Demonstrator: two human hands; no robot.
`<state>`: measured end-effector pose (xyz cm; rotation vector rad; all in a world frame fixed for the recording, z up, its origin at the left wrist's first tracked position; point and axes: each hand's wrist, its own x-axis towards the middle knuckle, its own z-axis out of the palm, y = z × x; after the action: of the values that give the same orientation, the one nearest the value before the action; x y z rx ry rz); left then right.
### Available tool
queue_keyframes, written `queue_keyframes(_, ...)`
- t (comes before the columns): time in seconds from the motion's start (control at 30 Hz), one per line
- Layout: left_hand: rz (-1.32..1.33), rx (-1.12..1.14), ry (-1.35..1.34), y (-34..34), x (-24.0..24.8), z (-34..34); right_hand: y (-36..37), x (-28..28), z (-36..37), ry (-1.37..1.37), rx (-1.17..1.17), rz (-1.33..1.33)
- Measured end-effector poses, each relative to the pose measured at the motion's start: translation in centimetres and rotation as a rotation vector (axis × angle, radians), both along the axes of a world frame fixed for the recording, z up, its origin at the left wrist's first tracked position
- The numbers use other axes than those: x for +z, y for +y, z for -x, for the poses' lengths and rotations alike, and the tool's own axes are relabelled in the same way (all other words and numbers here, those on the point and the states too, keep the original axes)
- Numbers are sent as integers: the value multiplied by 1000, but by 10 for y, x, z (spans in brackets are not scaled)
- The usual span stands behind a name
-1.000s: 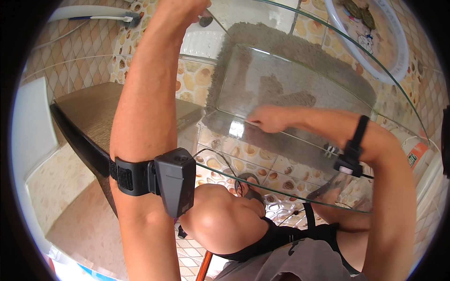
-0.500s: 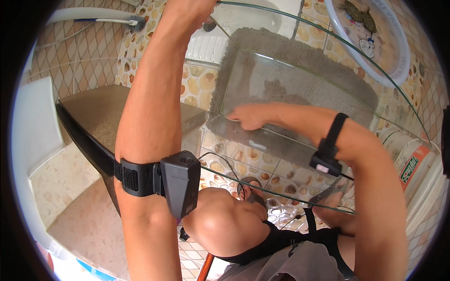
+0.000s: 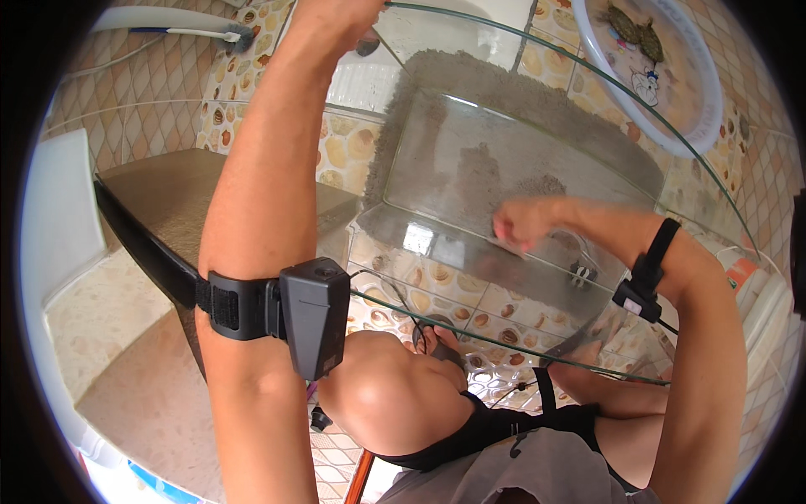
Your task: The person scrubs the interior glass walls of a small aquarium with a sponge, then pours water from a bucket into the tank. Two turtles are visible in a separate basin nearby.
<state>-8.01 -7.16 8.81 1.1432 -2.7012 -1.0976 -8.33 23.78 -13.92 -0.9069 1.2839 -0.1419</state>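
Note:
A clear glass tank with greenish edges stands before me, over a grey shaggy mat. My left arm stretches along the tank's left side. At its far left corner is my left hand, close against the rim; its fingers are hidden or cut off by the picture's top edge. Inside the tank, low over the glass bottom, my right hand has its fingers curled in. Slight blur and the hand itself hide whatever it may hold.
At the far right, a round pale plastic basin holds two small turtles. A long-handled brush lies at the far left. Left of the tank stands a brown bench-like block with a black curved edge. Shell-patterned tiles cover the floor.
My right hand has moved right across the tank's bottom, from its left end toward the middle. The left hand stays by the far corner; the whole view has shifted slightly.

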Motion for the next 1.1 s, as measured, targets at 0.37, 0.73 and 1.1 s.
queue_keyframes(0.37,-74,4,47,1,-5,-4,-16,-7,10,609,199,753)
queue_keyframes(0.73,-4,27,33,6,2,-2,-88,-9,-13,591,319,776)
queue_keyframes(1.1,-1,25,30,1,-4,0,-97,-23,-8,633,294,1082)
